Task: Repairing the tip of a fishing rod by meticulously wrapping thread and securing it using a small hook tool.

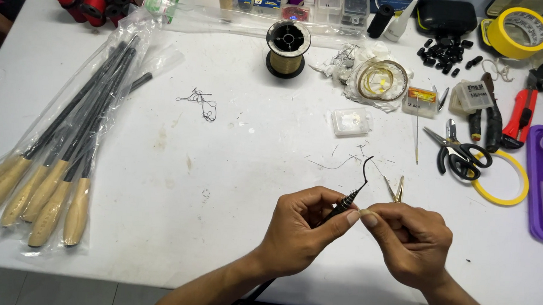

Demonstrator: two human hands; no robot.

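Over the white table, left hand and right hand meet, fingers pinching what looks like a thin black rod tip.

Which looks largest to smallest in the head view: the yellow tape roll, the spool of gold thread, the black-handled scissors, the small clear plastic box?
1. Black-handled scissors
2. Yellow tape roll and spool of gold thread: too alike to rank
3. Small clear plastic box

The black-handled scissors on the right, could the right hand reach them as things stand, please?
Probably yes: bare table lies between the right hand and the scissors, though its fingers are pinching the thin black rod.
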